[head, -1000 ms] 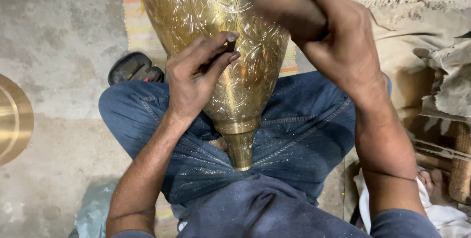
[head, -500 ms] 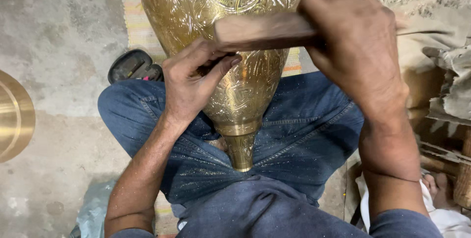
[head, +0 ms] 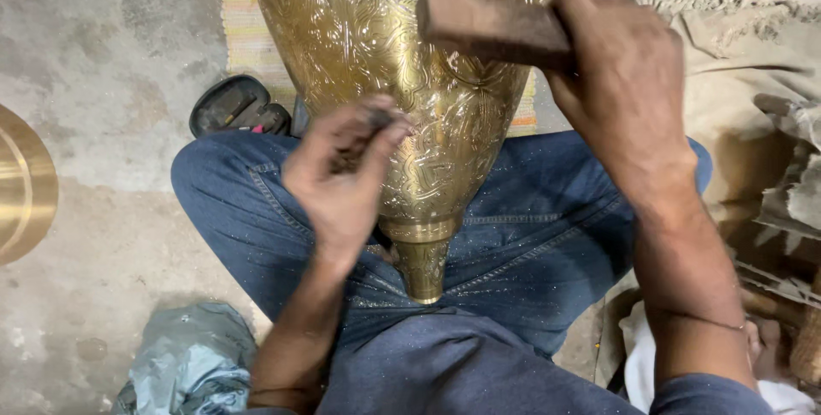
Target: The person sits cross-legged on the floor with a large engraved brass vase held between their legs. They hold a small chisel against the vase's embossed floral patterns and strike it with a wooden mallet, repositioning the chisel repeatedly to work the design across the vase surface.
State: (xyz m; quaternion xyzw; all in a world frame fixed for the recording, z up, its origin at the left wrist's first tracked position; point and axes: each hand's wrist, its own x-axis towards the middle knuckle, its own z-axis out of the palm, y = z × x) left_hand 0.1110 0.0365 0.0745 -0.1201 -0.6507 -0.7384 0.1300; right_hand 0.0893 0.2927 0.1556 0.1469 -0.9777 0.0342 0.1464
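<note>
A large engraved brass vase [head: 402, 64] lies across my lap with its narrow neck pointing toward me, resting on my blue jeans [head: 530, 253]. My left hand [head: 342, 176] pinches a small dark punch [head: 376, 120] against the vase's patterned side. My right hand [head: 624, 90] grips a wooden mallet [head: 492, 26], its block head hovering over the vase just above and right of the punch.
A dark sandal [head: 235, 107] lies on the concrete floor left of my knee. A round brass disc [head: 21, 180] shows at the left edge. Crumpled grey plastic [head: 184, 364] sits near my left elbow. A striped mat [head: 244, 22] lies under the vase; cloth and wooden clutter [head: 770, 201] fill the right.
The mallet in my right hand swung down toward the punch and has lifted again slightly to the right. My left hand shifted a little along the vase with the punch.
</note>
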